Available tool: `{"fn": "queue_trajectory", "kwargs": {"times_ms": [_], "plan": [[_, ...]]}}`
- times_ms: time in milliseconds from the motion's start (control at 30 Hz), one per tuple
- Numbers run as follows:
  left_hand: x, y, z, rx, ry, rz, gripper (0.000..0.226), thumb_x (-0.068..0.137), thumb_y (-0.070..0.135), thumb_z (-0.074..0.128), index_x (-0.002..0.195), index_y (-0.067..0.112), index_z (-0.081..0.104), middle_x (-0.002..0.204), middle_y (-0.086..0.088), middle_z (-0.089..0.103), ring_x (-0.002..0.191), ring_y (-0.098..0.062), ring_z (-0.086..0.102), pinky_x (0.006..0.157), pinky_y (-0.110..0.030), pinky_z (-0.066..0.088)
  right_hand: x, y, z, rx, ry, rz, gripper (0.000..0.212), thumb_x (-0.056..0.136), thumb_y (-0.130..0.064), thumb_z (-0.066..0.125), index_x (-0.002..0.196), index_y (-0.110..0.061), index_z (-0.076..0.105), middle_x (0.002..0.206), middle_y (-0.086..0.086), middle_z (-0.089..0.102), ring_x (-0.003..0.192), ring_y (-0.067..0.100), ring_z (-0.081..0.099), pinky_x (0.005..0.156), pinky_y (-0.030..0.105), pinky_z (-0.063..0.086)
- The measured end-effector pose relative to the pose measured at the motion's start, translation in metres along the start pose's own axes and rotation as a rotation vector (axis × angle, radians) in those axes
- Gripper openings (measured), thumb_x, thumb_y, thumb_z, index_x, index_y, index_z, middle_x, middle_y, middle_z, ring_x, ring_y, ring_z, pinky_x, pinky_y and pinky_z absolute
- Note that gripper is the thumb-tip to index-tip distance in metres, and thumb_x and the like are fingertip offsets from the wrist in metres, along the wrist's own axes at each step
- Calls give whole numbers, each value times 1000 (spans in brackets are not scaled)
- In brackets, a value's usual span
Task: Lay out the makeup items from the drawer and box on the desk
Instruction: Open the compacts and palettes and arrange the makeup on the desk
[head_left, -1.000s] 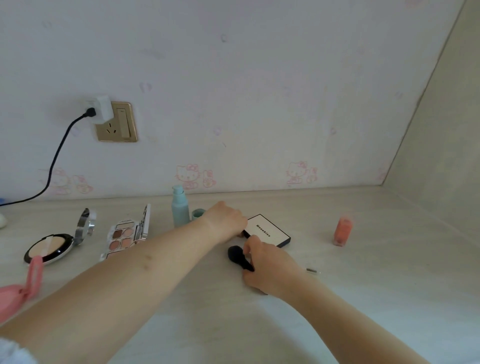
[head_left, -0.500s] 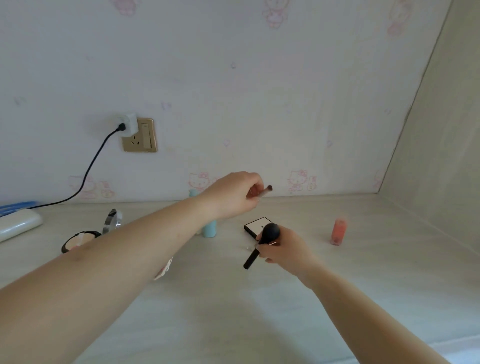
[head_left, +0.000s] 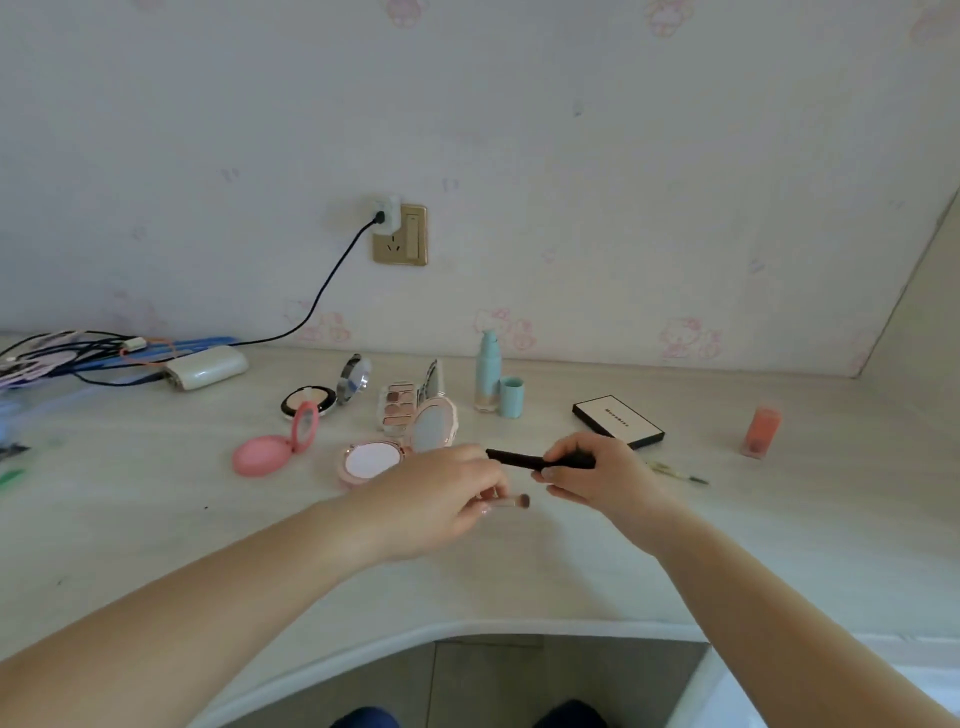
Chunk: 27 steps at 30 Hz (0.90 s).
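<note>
Two hands over the desk (head_left: 727, 561), both arms reaching forward from the near edge. My left hand (head_left: 441, 499), knuckles up, pinches a small brush (head_left: 511, 502) whose tip pokes out to the right, low over the desk. My right hand (head_left: 597, 475) has its fingers curled round a black brush (head_left: 519, 458), held level with its free end pointing left; which end I cannot tell.

Cases, lids up, on the desk behind my hands:
- pink compact (head_left: 387, 457), pale pan inside, mirror raised.
- round pink case (head_left: 262, 452), its inside hidden from me.
- powder compact (head_left: 309, 401), beige pan showing.
- eyeshadow palette (head_left: 400, 405), brown and pink pans.

Standing near the wall: a teal bottle (head_left: 487, 371), its cap (head_left: 511, 396) just beside it. A flat box (head_left: 618, 420) lies shut to the right, an orange bottle (head_left: 762, 431) well beyond it.
</note>
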<state>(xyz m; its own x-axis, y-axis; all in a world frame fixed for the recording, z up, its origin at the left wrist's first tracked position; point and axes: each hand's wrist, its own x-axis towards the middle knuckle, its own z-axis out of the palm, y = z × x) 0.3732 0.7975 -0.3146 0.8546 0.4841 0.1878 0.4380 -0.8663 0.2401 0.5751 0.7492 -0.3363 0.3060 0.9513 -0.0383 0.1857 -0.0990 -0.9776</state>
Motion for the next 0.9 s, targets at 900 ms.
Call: {"fn": "queue_trajectory", "kwargs": {"times_ms": [900], "plan": [[-86,-93,20,-60,118,-281,11,85,17,65,92,24,70,84,17,54,73,6,48,72,-24,43,12,1,103,-510,-259,-194,12,82,-17,69,82,-28,66,71,-17,56,63,0,50,54,2,37]]}}
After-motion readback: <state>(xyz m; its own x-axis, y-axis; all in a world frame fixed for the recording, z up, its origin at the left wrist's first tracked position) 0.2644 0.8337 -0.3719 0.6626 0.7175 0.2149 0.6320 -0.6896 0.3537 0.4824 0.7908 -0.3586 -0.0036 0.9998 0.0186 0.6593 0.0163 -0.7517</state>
